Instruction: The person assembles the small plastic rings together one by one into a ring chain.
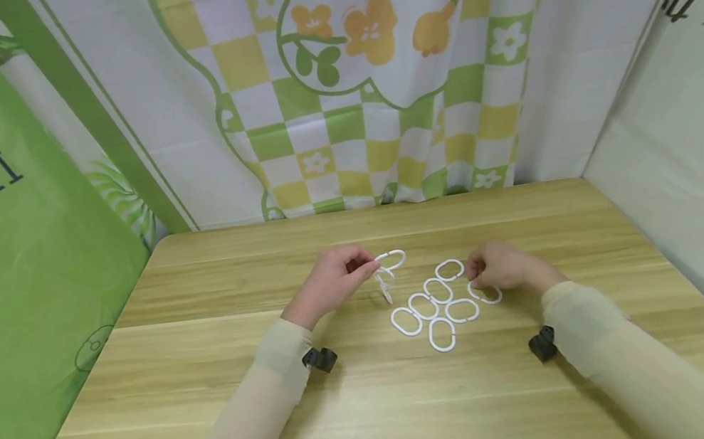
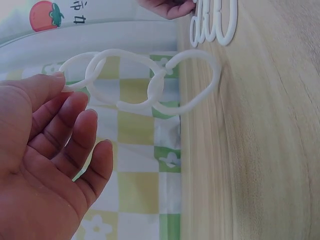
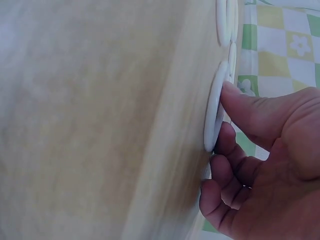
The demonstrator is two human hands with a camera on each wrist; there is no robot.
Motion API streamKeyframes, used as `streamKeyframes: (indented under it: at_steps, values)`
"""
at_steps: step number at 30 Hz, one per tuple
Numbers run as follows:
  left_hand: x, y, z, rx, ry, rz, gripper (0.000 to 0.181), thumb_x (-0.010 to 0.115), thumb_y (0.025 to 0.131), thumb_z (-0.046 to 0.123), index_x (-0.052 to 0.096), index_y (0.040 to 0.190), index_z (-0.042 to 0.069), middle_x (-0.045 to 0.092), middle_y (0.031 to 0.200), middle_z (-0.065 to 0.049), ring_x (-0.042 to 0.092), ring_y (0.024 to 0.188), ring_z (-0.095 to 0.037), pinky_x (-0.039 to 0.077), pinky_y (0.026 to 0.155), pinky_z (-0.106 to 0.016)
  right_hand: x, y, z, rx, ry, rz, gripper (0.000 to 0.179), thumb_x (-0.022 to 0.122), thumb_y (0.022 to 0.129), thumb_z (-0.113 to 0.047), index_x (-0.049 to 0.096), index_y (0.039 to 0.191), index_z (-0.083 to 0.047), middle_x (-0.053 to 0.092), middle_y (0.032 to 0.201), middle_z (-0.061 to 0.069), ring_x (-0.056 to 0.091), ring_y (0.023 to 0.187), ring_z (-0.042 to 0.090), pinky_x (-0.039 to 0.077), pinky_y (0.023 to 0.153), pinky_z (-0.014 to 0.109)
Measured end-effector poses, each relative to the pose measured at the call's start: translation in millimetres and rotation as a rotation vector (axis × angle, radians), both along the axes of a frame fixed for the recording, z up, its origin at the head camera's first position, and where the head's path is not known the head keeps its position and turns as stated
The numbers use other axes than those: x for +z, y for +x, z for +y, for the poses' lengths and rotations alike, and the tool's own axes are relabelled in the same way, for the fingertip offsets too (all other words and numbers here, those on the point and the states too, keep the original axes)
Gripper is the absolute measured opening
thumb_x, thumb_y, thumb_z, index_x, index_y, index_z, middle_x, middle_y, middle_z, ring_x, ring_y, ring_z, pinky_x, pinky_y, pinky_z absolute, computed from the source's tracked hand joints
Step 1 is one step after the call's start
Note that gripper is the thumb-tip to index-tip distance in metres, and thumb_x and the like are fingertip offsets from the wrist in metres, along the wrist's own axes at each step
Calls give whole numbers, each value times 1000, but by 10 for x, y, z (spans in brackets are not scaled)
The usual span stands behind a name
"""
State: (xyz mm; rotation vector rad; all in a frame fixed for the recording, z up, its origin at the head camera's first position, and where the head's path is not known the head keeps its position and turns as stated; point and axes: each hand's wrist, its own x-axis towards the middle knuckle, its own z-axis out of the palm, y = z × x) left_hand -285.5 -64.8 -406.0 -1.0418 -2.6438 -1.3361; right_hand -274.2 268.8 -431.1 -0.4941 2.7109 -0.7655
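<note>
My left hand [image 1: 335, 278] pinches one end of a short chain of white plastic links [image 1: 404, 257] between thumb and index finger, above the table. Three joined oval links [image 2: 218, 75] show in the left wrist view, while the other fingers curl loosely below. My right hand [image 1: 501, 264] is down at the tabletop on the right. Its thumb and index finger pinch a single white oval link [image 3: 209, 120] that lies at the right of a group. Several loose white links [image 1: 441, 319] lie flat between the hands, each with a small gap in its loop.
The wooden table [image 1: 214, 377] runs back to a checked, flowered curtain [image 1: 342, 127]. A green cloth [image 1: 26, 246] hangs at the left and a pale cloth [image 1: 670, 121] at the right. Each sleeve carries a small black device [image 1: 320, 359] at the wrist.
</note>
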Motion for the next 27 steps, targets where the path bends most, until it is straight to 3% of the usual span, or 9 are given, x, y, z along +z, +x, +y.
streamKeyframes:
  at_steps: [5, 10, 19, 27]
  values:
    - [11, 18, -6, -7, -2, -8, 18, 64, 98, 27, 71, 96, 10, 62, 79, 5, 52, 67, -12, 45, 60, -27, -10, 22, -12, 43, 65, 44, 14, 71, 86, -12, 59, 79, -12, 52, 71, -3, 49, 67, 15, 40, 63, 32]
    - [14, 17, 4, -9, -10, -6, 18, 63, 98, 26, 71, 96, 10, 62, 79, 5, 52, 66, -12, 45, 59, -26, -5, 54, -9, 34, 62, 90, 13, 70, 87, -14, 58, 79, -12, 53, 73, -2, 49, 69, 16, 40, 65, 33]
    - [-7, 19, 36, -26, -10, 14, 16, 64, 98, 24, 71, 96, 10, 62, 79, 5, 52, 65, -10, 45, 59, -25, 150, 121, -63, -61, -134, 92, 12, 59, 96, -10, 65, 101, -1, 63, 90, 8, 55, 83, 18, 45, 75, 35]
    - [-18, 53, 79, -25, -8, 63, 12, 66, 96, 20, 71, 93, 9, 60, 75, 6, 51, 63, -8, 44, 57, -23, 457, 219, -384, -92, -236, 184, 15, 61, 98, -16, 66, 101, -2, 65, 91, 7, 54, 79, 18, 44, 71, 34]
